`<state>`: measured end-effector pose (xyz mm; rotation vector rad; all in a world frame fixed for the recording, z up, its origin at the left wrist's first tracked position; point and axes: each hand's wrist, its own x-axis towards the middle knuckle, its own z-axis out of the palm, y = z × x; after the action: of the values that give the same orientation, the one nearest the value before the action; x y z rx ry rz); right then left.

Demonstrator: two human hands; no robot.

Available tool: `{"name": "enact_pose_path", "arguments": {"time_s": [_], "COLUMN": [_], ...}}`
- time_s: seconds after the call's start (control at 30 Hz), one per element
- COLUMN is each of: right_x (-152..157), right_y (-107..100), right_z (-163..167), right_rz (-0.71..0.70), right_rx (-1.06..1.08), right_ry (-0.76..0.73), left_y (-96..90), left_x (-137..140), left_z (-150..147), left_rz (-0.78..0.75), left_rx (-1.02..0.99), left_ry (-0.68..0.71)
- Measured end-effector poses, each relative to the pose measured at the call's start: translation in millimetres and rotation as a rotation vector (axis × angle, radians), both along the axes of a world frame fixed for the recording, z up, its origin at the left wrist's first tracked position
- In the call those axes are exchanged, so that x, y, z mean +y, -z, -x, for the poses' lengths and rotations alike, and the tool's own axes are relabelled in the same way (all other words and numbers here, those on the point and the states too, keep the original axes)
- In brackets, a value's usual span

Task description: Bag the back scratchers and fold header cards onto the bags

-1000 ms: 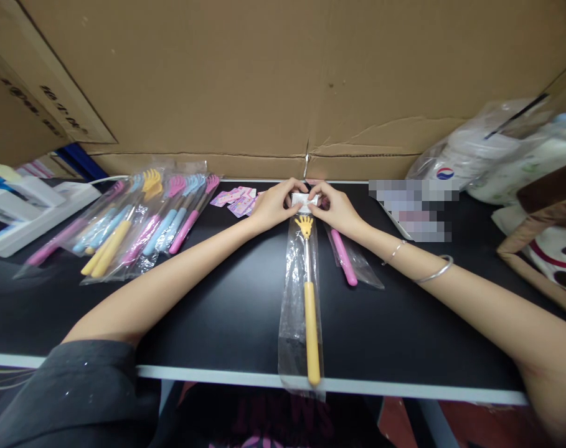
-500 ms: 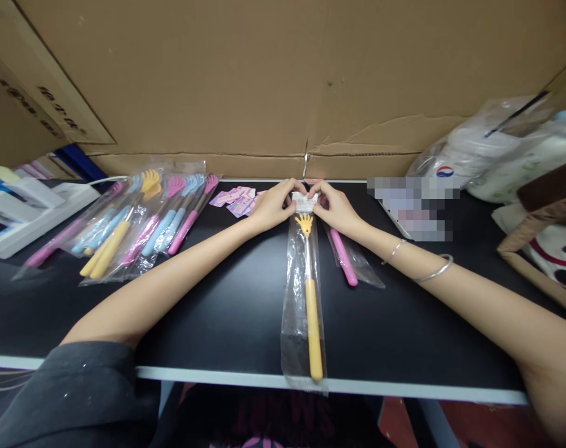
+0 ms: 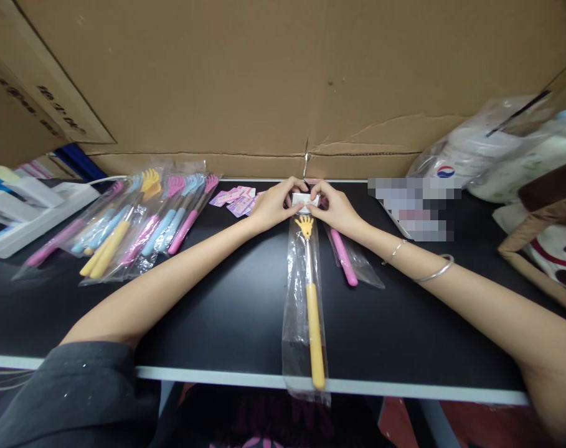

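A back scratcher with a yellow hand-shaped head and yellow handle (image 3: pixel 315 336) lies inside a clear plastic bag (image 3: pixel 296 311). The bag's lower end hangs over the table's front edge. At its top sits a small white card (image 3: pixel 302 200), pinched from both sides. My left hand (image 3: pixel 279 202) is closed on the card's left end, thumb at its lower edge. My right hand (image 3: pixel 332 204) is closed on the right end, its thumb meeting the other near the middle. Whether the card wraps the bag's mouth is hidden by the fingers. A bagged pink back scratcher (image 3: pixel 343 258) lies under my right wrist.
Several bagged back scratchers (image 3: pixel 147 224) lie on the left, beside a white power strip (image 3: pixel 40 211). Small purple printed cards (image 3: pixel 238 200) rest by my left hand. A bagged cup (image 3: pixel 469 152) and a brown-trimmed bag (image 3: pixel 544 218) stand right. Cardboard (image 3: pixel 264 81) walls the back.
The bagged yellow back scratcher has slid slightly towards me. My fingers have shifted a little on the white card, with both thumbs now closer together.
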<state>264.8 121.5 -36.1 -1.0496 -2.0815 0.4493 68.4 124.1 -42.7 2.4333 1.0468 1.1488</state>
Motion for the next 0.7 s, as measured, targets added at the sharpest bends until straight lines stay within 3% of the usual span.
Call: {"name": "enact_pose_path", "arguments": {"time_s": [0.43, 0.7], "right_x": [-0.5, 1.9], "right_y": [-1.3, -0.9], "right_z": [1.1, 0.2], "right_rz": [0.011, 0.018], "right_rx": [0.025, 0.078], "right_ry": [-0.008, -0.031], "left_y": [-2.8, -0.9], "left_x": [-4.1, -1.1], "left_z": [-0.9, 0.4], "left_rz": [-0.021, -0.004], "left_rx": [0.035, -0.045], "left_ry": [0.015, 0.027]}}
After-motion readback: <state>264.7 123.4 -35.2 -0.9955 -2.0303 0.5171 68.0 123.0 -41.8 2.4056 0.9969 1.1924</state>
